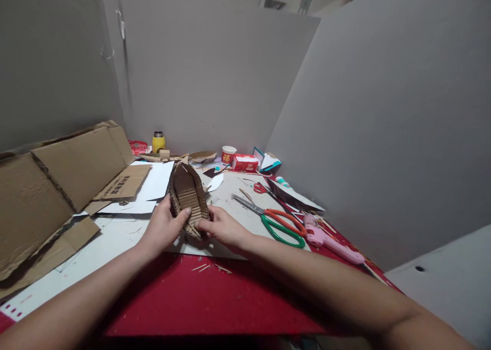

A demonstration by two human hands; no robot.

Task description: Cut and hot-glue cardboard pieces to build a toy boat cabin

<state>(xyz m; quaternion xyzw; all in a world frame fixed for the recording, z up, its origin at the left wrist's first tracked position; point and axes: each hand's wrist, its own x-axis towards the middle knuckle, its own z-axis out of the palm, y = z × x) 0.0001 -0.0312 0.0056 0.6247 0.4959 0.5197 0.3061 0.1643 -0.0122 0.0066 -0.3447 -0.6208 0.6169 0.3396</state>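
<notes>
Between both hands I hold a small boat-shaped cardboard piece (pixel 187 189) with raised sides and a ribbed floor, tilted up above the white board. My left hand (pixel 165 222) grips its left side, thumb pressing on the lower inside. On the lower right side, my right hand (pixel 220 226) is closed, its thumb also on the inner floor near the pointed near end. The fingers behind the cardboard are hidden. Right of my hands lie large scissors (pixel 268 219) with one orange and one green handle, and a pink glue gun (pixel 333 241).
Folded cardboard (pixel 80 160) stands at the left beside white paper sheets (pixel 159 178). Toward the back are a yellow bottle (pixel 158 142), a paper cup (pixel 228 154) and a red box (pixel 245 162). Loose sticks (pixel 210 268) lie on the red tabletop (pixel 215 309). Grey partitions (pixel 207 68) enclose the table.
</notes>
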